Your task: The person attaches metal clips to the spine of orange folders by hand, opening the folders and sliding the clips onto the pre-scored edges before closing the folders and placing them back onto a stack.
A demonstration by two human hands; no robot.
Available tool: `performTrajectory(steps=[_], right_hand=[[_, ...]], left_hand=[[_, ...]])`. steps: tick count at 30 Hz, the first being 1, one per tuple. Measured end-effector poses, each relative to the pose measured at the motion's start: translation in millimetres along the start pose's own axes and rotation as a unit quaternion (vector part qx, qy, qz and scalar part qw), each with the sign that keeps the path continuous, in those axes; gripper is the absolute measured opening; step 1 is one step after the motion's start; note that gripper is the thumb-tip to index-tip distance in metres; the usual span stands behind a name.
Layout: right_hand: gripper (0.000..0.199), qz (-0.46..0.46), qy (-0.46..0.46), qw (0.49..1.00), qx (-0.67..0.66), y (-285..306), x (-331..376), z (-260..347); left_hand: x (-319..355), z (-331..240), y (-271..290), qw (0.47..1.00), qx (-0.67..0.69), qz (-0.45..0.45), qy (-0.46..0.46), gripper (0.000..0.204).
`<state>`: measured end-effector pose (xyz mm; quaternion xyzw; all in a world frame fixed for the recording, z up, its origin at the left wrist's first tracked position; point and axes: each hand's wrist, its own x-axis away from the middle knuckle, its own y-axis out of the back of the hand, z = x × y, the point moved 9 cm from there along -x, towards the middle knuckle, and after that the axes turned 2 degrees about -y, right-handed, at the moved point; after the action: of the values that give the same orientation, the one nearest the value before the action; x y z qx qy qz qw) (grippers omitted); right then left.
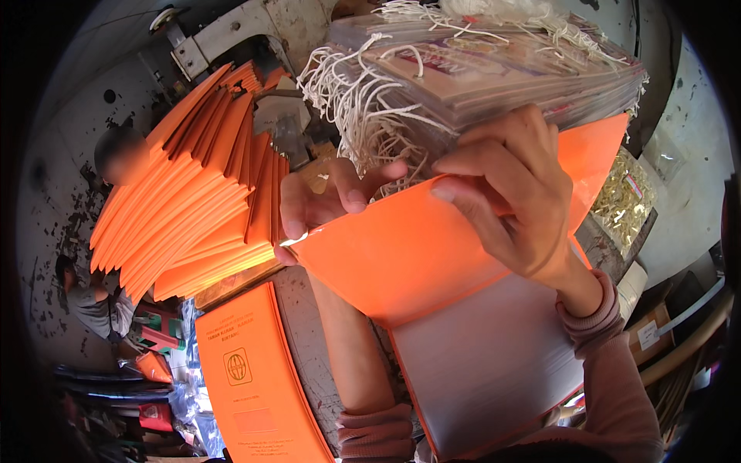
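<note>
An opened orange folder (pixel 370 262) is held up in front of me, its pale grey inner side (pixel 494 347) spreading toward my lap. My left hand (pixel 328 197) comes from behind its left corner, thumb and fingers closing on that corner. Something small and shiny (pixel 293 240) glints there between the fingertips; it may be a metal corner piece, too small to be sure. My right hand (pixel 525 193) pinches the folder's upper edge between thumb and bent fingers. Below on the left lies a short stack of closed orange folders (pixel 255 370) with dark print and an emblem.
A tall fanned pile of orange folders (pixel 193 208) stands at left. Behind my hands sit clear plastic cases (pixel 494 69) with white cords (pixel 363 100). At right lies a bag of small gold-coloured metal pieces (pixel 621 201). A machine (pixel 231 38) stands behind; other people (pixel 96 301) are at left.
</note>
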<state>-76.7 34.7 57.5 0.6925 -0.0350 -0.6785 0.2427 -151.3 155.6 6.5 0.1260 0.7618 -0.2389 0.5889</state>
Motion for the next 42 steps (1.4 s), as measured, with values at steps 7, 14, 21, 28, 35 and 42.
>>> performTrajectory(steps=[7, 14, 21, 28, 35, 42], right_hand=[[0.015, -0.020, 0.012, 1.000, -0.003, 0.1, -4.2, 7.9], [0.012, -0.022, 0.016, 1.000, 0.004, 0.7, -1.9, 9.7], [0.012, -0.016, 0.012, 1.000, -0.001, -0.1, -1.5, 6.4], [0.030, -0.014, 0.106, 0.989, -0.098, -18.4, -21.2, 49.4], [0.033, 0.120, 0.162, 0.979, -0.026, -55.6, -17.6, 62.5], [0.024, 0.117, 0.160, 0.979, -0.035, -55.0, -21.6, 65.4]], left_hand=[[5.0, -3.9, -5.0, 1.000, 0.007, 0.017, -0.006, 0.025], [7.7, -42.9, -4.4, 0.967, -0.217, -0.130, 0.016, 0.034], [8.8, -92.1, -50.6, 0.777, -0.560, -0.284, -0.044, 0.026], [51.2, -63.9, -69.4, 0.582, -0.734, -0.343, -0.070, 0.039], [49.4, -41.5, -71.8, 0.531, -0.778, -0.320, -0.103, 0.045], [53.1, -45.5, -76.1, 0.469, -0.807, -0.332, -0.133, 0.034]])
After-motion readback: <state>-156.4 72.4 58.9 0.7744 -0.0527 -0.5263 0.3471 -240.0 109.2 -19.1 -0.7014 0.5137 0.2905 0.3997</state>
